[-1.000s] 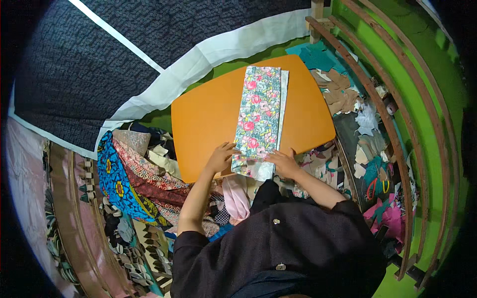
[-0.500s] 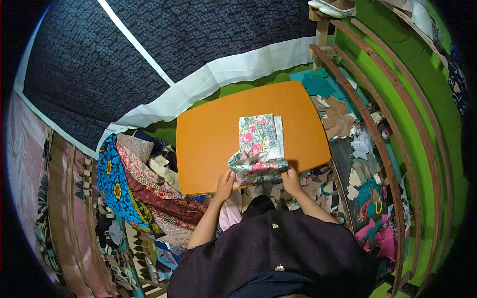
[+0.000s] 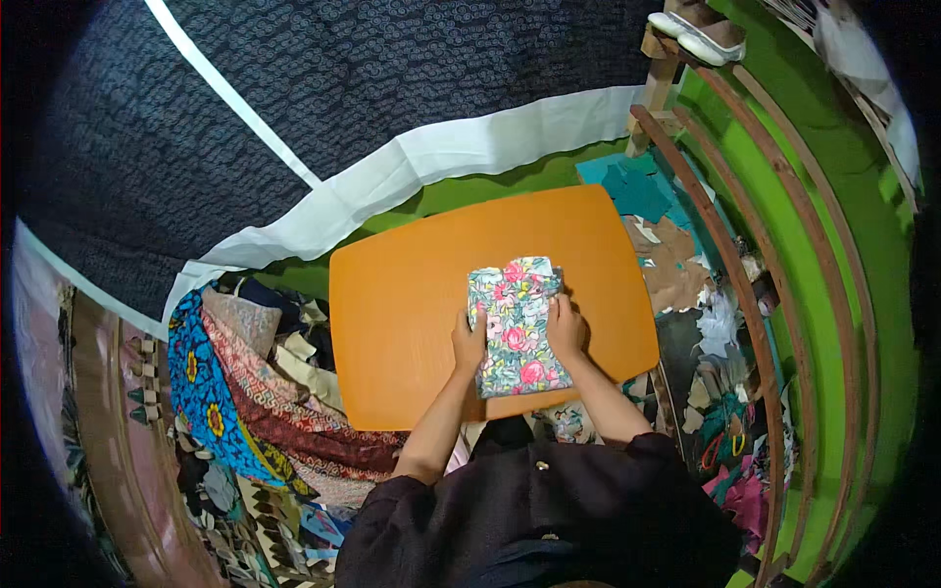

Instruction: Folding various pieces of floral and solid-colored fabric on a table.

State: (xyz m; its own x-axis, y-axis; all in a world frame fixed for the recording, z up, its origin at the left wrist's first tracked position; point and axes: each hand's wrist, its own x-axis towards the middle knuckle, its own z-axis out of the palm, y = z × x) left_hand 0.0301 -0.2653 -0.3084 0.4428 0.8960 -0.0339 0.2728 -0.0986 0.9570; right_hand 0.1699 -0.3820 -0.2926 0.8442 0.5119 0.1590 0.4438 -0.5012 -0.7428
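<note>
A folded floral cloth, with pink roses and green leaves on a pale ground, lies as a neat rectangle over the near part of the orange table. My left hand grips its left edge, the thumb resting on top. On the opposite edge my right hand holds it the same way. The fingers under the cloth are mostly hidden. A paler patch of the fabric shows at its far right corner.
Patterned fabrics are heaped left of the table. To the right, wooden rack rails curve past scattered material scraps and orange-handled scissors. White shoes sit on the rack's top. A dark curtain hangs behind.
The cloth's near part has been folded over the far part, making a smaller rectangle. Both hands have moved away from me along its sides. The view has shifted slightly.
</note>
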